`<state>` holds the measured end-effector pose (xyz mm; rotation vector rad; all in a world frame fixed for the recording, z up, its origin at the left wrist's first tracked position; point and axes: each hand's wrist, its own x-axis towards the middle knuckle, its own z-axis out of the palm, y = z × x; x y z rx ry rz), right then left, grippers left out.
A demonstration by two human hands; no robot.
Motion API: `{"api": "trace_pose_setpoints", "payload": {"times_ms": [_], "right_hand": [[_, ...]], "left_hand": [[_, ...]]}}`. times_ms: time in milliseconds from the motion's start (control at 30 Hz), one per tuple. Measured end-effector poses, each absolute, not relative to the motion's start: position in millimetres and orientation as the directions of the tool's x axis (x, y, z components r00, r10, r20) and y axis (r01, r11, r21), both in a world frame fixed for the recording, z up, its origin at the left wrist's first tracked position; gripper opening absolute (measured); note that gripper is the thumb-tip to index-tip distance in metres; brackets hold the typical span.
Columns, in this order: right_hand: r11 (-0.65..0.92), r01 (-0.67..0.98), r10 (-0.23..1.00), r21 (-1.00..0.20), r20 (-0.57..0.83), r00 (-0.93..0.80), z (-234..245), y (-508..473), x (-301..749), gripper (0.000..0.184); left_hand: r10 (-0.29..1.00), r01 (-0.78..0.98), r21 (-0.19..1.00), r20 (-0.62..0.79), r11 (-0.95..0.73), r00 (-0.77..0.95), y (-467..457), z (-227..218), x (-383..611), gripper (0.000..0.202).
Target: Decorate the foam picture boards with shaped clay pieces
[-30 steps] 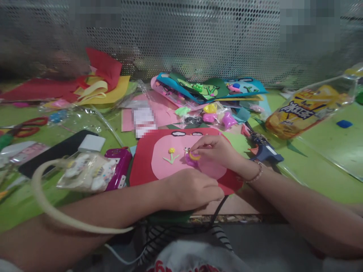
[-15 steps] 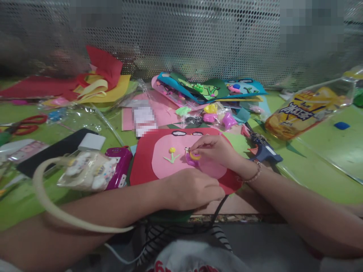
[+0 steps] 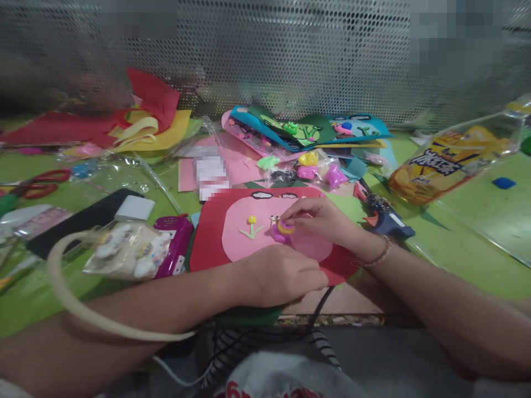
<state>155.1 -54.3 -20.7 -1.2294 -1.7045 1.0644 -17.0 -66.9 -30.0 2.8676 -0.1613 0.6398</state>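
Note:
A red card [image 3: 209,237] with a pink rounded panel [image 3: 236,202] lies in front of me. On the panel are a clay flower [image 3: 251,228] with yellow petals and green stem, and a purple clay snail [image 3: 280,236] with small white eyes. My right hand [image 3: 317,221] is closed in a pinch on a curled yellow clay strip [image 3: 285,228] at the snail's body. Across the card's lower part rests my left hand [image 3: 284,276], its fingers curled in; what they hold, if anything, is hidden.
Left are a phone [image 3: 78,224], a white charger [image 3: 135,208], a purple case [image 3: 176,243] and red-handled scissors [image 3: 45,182]. Behind the card are bags of coloured clay [image 3: 307,166] and decorated cards [image 3: 315,132]. A drink bottle [image 3: 452,157] lies tilted at right.
Almost nothing differs. My right wrist has shifted slightly right and down, while its fingertips stay at the snail. My left hand stays in place.

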Motion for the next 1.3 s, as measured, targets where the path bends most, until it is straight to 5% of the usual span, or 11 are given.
{"api": "trace_pose_setpoints", "payload": {"times_ms": [300, 600, 1300], "right_hand": [[0.223, 0.328, 0.939, -0.918, 0.112, -0.326, -16.1, -55.1, 159.9, 0.012], [0.269, 0.322, 0.932, -0.908, 0.161, -0.325, -15.6, -53.8, 162.2, 0.012], [0.348, 0.405, 0.891, -0.846, 0.164, -0.423, -7.2, -53.3, 169.4, 0.012]], "left_hand": [[0.061, 0.02, 0.086, 0.498, -0.996, 0.865, -65.5, -32.6, -15.8, 0.027], [0.168, 0.305, -0.238, 0.465, -0.922, 0.869, -68.6, -18.7, -19.4, 0.029], [0.249, 0.409, -0.265, 0.479, -0.873, 0.842, -73.5, -16.9, -23.3, 0.02]]}}
